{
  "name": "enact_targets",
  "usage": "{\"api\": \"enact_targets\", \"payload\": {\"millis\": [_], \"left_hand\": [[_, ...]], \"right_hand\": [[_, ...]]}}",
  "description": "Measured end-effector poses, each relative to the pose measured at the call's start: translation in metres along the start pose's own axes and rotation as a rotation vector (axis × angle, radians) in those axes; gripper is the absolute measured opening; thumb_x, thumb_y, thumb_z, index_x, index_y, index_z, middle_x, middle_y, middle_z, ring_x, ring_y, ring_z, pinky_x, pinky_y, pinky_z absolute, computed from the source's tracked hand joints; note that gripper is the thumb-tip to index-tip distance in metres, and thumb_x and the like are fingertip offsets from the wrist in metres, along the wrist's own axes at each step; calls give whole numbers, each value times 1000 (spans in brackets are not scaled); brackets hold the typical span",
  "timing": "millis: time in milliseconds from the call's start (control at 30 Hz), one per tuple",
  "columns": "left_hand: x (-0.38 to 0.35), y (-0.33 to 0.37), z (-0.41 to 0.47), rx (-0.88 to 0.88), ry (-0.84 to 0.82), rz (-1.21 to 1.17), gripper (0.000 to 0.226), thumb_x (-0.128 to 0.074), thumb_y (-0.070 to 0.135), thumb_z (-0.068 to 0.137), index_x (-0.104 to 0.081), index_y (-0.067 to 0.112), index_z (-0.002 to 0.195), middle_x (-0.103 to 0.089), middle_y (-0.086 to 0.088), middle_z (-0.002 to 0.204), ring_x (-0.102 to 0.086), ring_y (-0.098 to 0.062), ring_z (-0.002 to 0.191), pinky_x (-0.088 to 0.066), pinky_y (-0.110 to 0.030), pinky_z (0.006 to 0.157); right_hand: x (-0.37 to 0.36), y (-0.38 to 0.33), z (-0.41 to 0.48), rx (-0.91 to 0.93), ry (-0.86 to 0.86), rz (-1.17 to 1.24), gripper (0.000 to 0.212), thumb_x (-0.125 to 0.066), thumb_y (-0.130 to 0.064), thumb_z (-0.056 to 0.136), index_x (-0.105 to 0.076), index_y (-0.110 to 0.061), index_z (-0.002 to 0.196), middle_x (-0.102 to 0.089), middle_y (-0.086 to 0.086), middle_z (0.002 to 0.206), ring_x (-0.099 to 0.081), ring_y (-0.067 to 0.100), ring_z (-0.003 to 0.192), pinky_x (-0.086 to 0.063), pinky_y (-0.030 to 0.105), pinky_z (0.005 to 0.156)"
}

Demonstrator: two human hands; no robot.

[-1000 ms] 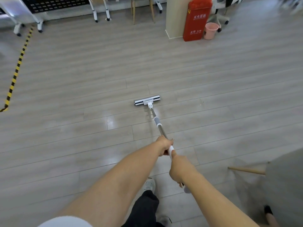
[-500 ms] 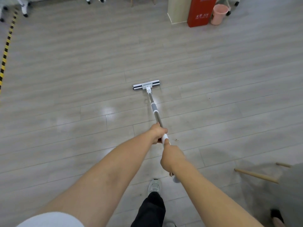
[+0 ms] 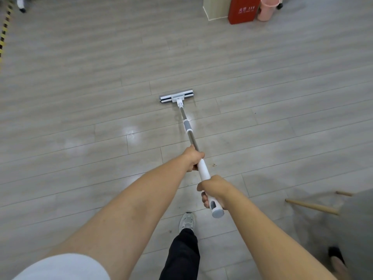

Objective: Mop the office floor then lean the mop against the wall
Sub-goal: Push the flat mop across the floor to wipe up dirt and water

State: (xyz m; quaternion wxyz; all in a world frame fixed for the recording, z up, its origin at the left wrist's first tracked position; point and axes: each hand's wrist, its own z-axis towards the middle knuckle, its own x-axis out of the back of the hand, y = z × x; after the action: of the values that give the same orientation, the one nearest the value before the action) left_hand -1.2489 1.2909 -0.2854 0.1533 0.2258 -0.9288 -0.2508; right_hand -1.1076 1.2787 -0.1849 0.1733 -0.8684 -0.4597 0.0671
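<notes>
A flat mop lies with its grey and white head (image 3: 176,96) pressed on the grey wood-look floor (image 3: 80,81), well ahead of me. Its metal and white pole (image 3: 190,136) slopes back toward me. My left hand (image 3: 193,157) grips the pole where the metal meets the white sleeve. Lower down, my right hand (image 3: 214,189) grips the white end near its grey cap (image 3: 218,212). My foot in a grey shoe (image 3: 187,221) stands just below the hands. Wet, shiny patches show on the boards left of the pole.
A red fire-equipment box (image 3: 243,10), a pink bin (image 3: 268,8) and a beige pillar base (image 3: 216,8) stand at the far right. Yellow-black tape (image 3: 5,31) runs along the far left. A grey chair with wooden legs (image 3: 311,207) is close on my right.
The mop head has slid further away over the floor. My hands have spread apart along the pole, and the view has tilted down.
</notes>
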Motion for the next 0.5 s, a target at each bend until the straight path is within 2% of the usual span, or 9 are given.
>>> {"api": "enact_targets", "payload": {"millis": [100, 267, 333, 400, 500], "left_hand": [[-12, -24, -29, -2, 1, 16, 31, -57, 9, 96, -48, 11, 125, -59, -14, 108, -60, -23, 79, -53, -34, 55], [-61, -86, -93, 3, -16, 26, 32, -58, 9, 95, -49, 9, 125, -62, -17, 116, -63, -27, 88, -55, -35, 56], [-86, -115, -121, 9, -39, 22, 30, -57, 9, 95, -48, 10, 124, -62, -16, 110, -62, -25, 84, -55, -36, 56], [-110, -143, -147, 13, -54, 14, 26, -57, 9, 96, -46, 12, 119, -59, -13, 103, -61, -24, 82, -56, -36, 57], [-138, -180, -182, 18, -75, 0, 25, -59, 11, 95, -46, 14, 116, -59, -13, 105, -63, -26, 87, -56, -36, 58]], "right_hand": [[0, 31, -21, -10, -60, 34, 11, -53, 2, 92, -50, -2, 101, -48, 10, 60, -45, 19, 40, -42, 27, 45], [11, 110, -57, -45, -47, 16, 23, -55, 0, 92, -50, -2, 114, -52, 10, 60, -49, 19, 44, -48, 28, 47], [20, 147, -73, -53, -20, -34, 19, -56, -1, 90, -52, -1, 108, -54, 9, 57, -51, 19, 45, -50, 30, 51], [27, 183, -93, -61, -7, -67, 14, -56, 0, 90, -54, -1, 104, -55, 8, 54, -51, 18, 43, -49, 28, 49], [33, 230, -120, -56, 20, -72, 12, -55, 2, 90, -54, -1, 102, -56, 8, 54, -51, 17, 42, -50, 26, 47]]}}
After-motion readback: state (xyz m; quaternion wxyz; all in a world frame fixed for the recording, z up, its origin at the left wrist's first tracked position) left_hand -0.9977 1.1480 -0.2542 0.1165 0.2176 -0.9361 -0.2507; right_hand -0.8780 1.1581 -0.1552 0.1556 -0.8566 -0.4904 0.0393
